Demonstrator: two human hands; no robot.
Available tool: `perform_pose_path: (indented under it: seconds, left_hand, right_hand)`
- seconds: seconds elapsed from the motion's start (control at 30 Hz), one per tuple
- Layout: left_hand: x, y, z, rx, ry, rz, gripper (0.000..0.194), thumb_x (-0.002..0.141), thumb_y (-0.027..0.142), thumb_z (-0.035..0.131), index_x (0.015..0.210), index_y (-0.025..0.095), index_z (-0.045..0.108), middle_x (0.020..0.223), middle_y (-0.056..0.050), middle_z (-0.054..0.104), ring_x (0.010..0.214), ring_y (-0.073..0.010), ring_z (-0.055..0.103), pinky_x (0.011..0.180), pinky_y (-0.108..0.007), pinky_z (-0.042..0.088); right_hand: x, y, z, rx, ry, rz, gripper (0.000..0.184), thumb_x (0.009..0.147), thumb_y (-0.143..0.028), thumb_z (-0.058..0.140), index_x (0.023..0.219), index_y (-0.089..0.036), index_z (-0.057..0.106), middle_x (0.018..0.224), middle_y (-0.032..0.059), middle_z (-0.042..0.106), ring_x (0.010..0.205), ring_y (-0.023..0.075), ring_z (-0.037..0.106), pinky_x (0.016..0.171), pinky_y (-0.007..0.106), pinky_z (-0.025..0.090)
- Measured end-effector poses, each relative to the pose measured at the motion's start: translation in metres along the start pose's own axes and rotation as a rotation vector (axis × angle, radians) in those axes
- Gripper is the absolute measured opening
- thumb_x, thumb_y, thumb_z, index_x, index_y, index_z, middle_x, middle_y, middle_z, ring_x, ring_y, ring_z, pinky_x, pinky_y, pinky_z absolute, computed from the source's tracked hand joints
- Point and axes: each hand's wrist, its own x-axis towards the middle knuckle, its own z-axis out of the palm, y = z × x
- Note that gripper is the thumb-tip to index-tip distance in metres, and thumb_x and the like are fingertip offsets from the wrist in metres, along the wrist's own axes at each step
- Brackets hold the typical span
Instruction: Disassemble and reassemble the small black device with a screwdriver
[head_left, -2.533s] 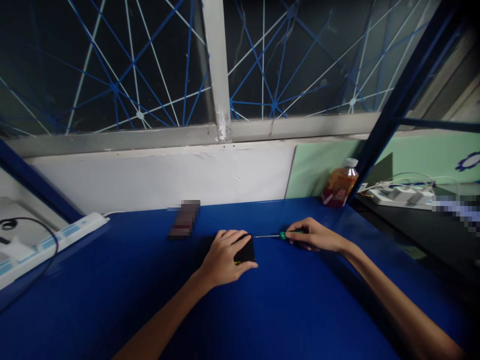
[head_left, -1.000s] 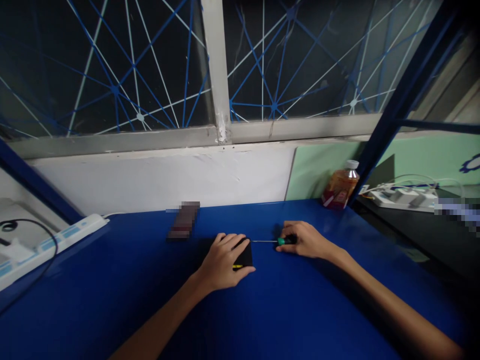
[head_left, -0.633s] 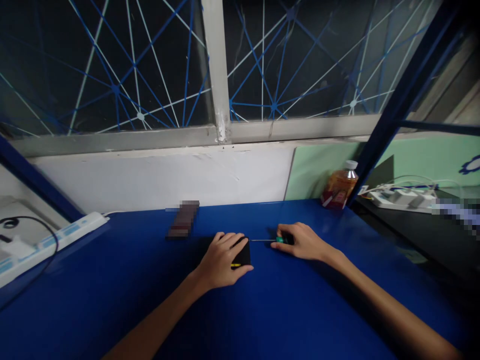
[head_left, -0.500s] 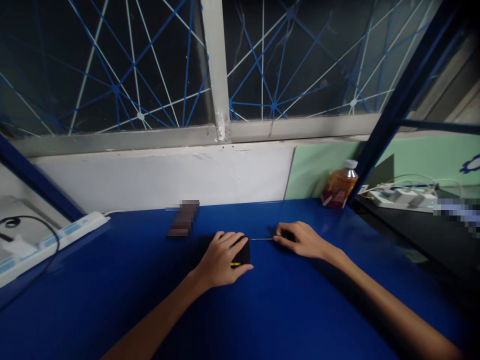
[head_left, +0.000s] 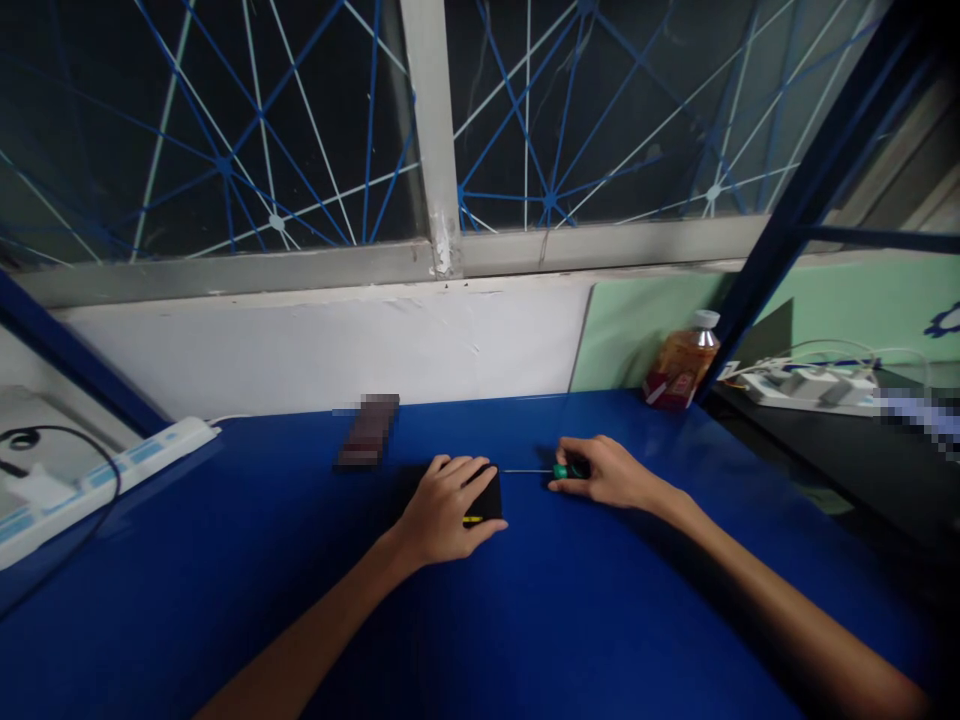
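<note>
A black box-like object with a yellow mark lies on the blue table. Over its top spreads my left hand, fingers across it and thumb along the near side, gripping it; most of the object is hidden under the palm. To its right, my right hand has thumb and fingers curled around the green handle of a screwdriver. Its thin metal shaft lies level and points left at the object's right side. Whether the tip touches that side I cannot tell.
Behind my left hand lies a blurred-out dark flat item. A white power strip with a black cable runs along the left edge. At the back right stands a drink bottle; beyond the blue post is another power strip.
The screwdriver's green handle now shows between my right fingers, where it was hidden before. Its tip sits slightly farther right. My left hand stays on the black object.
</note>
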Motion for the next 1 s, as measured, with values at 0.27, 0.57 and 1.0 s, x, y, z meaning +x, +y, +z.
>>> perform_pose_path:
  seconds: [0.27,0.57,1.0]
  left_hand:
    - [-0.0008,-0.0021,0.0021,-0.008,-0.011,0.0,0.058,0.081,0.048,0.062,0.128,0.017,0.051,0.125,-0.015,0.059,0.113,-0.0318,0.055,0.091,-0.05,0.041]
    - [-0.0004,-0.0027,0.0015,-0.011,-0.004,0.008,0.057,0.082,0.05,0.06,0.129,0.018,0.051,0.124,-0.015,0.059,0.112,-0.0321,0.056,0.09,-0.05,0.041]
    - [0.0004,-0.002,0.0011,0.008,-0.023,0.012,0.055,0.084,0.049,0.059,0.128,0.016,0.051,0.125,-0.016,0.059,0.112,-0.0313,0.056,0.09,-0.048,0.04]
  right_hand:
    - [0.0004,-0.0025,-0.0053,0.02,-0.007,0.005,0.033,0.091,-0.046,0.044,0.085,-0.021,0.065,0.067,0.0018,0.063,0.056,0.014,0.051,0.056,0.027,0.03]
    - [0.0013,0.0021,-0.0029,0.027,0.034,-0.011,0.038,0.076,-0.058,0.062,0.074,-0.02,0.059,0.066,-0.0004,0.058,0.055,0.0126,0.045,0.054,0.025,0.028]
    - [-0.0007,-0.0064,-0.0033,-0.024,-0.001,0.008,0.034,0.09,-0.049,0.046,0.084,-0.021,0.064,0.065,0.0018,0.062,0.056,0.0139,0.051,0.056,0.027,0.029]
